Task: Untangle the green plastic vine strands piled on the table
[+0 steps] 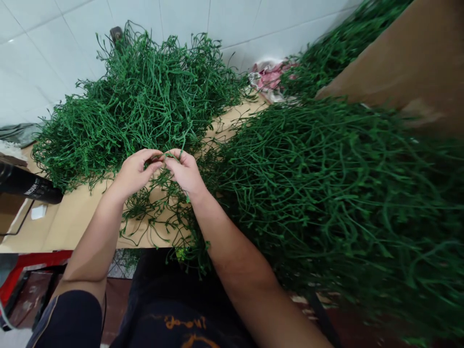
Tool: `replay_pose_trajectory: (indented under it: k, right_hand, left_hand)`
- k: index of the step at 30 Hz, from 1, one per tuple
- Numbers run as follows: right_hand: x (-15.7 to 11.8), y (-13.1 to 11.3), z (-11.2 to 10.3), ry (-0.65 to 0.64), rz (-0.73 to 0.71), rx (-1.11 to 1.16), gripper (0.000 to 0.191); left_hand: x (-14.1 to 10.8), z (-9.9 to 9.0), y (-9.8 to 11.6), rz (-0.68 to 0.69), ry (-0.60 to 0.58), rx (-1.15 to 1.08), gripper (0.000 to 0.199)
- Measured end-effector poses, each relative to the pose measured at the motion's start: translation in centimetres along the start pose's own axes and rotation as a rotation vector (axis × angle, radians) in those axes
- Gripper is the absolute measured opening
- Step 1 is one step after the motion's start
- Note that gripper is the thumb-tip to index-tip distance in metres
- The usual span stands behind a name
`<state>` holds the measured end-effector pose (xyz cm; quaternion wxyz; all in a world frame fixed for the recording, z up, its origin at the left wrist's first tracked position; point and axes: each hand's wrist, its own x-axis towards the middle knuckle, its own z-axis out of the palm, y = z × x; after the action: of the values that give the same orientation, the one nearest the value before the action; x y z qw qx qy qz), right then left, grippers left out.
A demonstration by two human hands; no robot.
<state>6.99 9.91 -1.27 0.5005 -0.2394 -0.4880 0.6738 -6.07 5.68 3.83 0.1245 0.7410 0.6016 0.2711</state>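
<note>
Thin green stems with small branching tips lie in a tall heap (145, 96) behind my hands and in a larger heap (326, 183) on the right. My left hand (139, 171) has its fingers curved and fingertips close together, near the fingertips of my right hand; anything between them is too small to make out. My right hand (183, 169) pinches a green stem between thumb and fingers. Below both hands, loose stems (163, 212) are scattered on the brown table covering (83, 217).
A black cylinder (39, 188) lies at the left edge beside a small white piece (38, 211). A pink and white cloth (270, 77) rests near the tiled wall (72, 43). Brown cardboard (402, 63) stands at the upper right, with more stems behind it.
</note>
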Motion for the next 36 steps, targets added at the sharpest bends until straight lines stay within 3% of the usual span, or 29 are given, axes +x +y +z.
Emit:
replay_pose_trajectory:
  k: [3,8,12,16,24,29,36]
  right_hand:
    - [0.1,0.2,0.0,-0.026,-0.023,-0.01,0.01]
    - [0.6,0.9,0.0,0.011,-0.002,-0.098,0.011]
    - [0.5,0.9,0.1,0.054,0.069,-0.144,0.012]
    - [0.0,-0.1,0.3,0.083,0.118,-0.092,0.015]
    - [0.1,0.4,-0.3,-0.042,-0.044,-0.247,0.022]
    - [0.3,1.2,-0.7,0.022,0.02,-0.176,0.023]
    - [0.5,1.5,-0.9,0.108,-0.06,-0.291,0.022]
  left_hand:
    - [0.1,0.1,0.0,-0.029,0.012,0.063,0.027]
    - [-0.2,1.0,-0.1,-0.094,-0.052,-0.087,0.036]
    - [-0.1,2.5,-0.7,-0.154,0.013,-0.129,0.036]
    - [-0.1,2.2,-0.8,-0.18,0.067,-0.046,0.026]
    - [-1.2,1.1,0.0,-0.131,-0.031,0.119,0.026]
    - [-1.4,1.3,0.2,-0.112,-0.038,0.195,0.024]
    - [-2.3,1.9,0.6,-0.032,-0.095,0.222,0.029]
